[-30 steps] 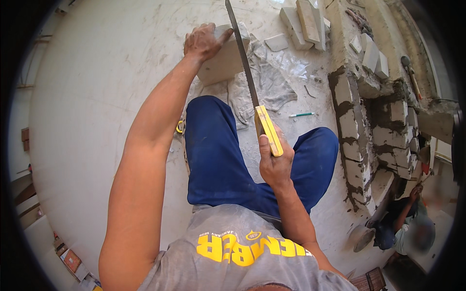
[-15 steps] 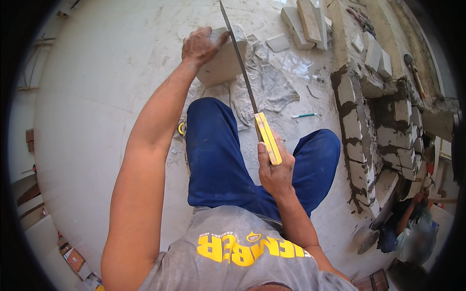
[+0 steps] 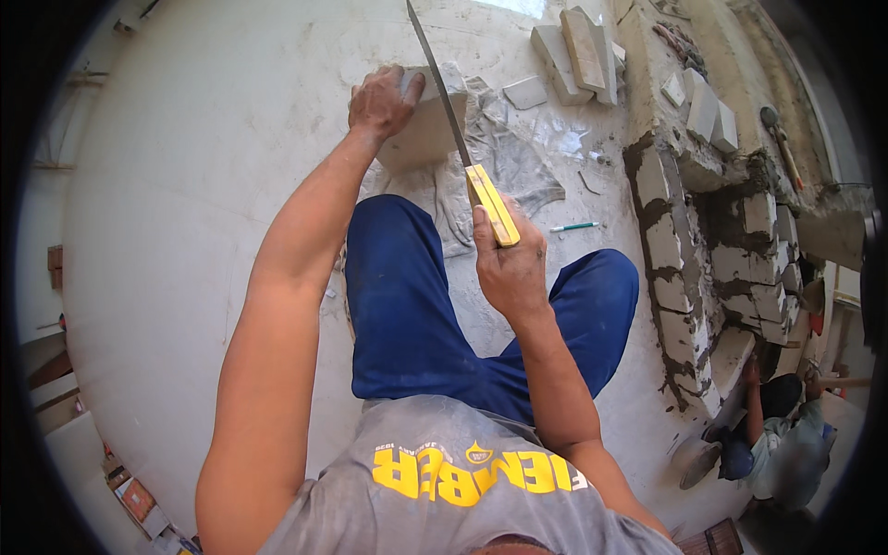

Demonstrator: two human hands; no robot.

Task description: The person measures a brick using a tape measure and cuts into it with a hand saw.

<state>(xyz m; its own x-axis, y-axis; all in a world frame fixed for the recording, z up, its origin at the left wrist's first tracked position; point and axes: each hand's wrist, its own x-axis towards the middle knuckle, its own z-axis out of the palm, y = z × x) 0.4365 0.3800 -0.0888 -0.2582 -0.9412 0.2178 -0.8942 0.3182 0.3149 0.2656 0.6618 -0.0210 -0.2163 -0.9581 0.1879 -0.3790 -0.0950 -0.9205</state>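
Note:
My right hand (image 3: pixel 513 264) is closed round the yellow handle of a hand saw (image 3: pixel 492 205). The long toothed blade points away from me and crosses the right part of a pale grey lightweight concrete block (image 3: pixel 424 139). My left hand (image 3: pixel 382 104) grips the block's far upper left edge, thumb toward the blade and fingers bent over it. A crumpled, dusty grey cloth (image 3: pixel 518 171) lies under and right of the block. The blade's far end reaches the top edge of the view.
A green pen-like stick (image 3: pixel 575 226) lies right of the cloth. Cut block pieces (image 3: pixel 571 65) lean together at the far right. A rough block wall (image 3: pixel 666 240) runs along the right, with a hammer (image 3: pixel 782 143) on it. Another person (image 3: pixel 782 444) crouches at the lower right.
My right hand has pushed the saw forward, away from me, so its handle is now closer to the block. The left hand stays on the block. The view has shifted slightly.

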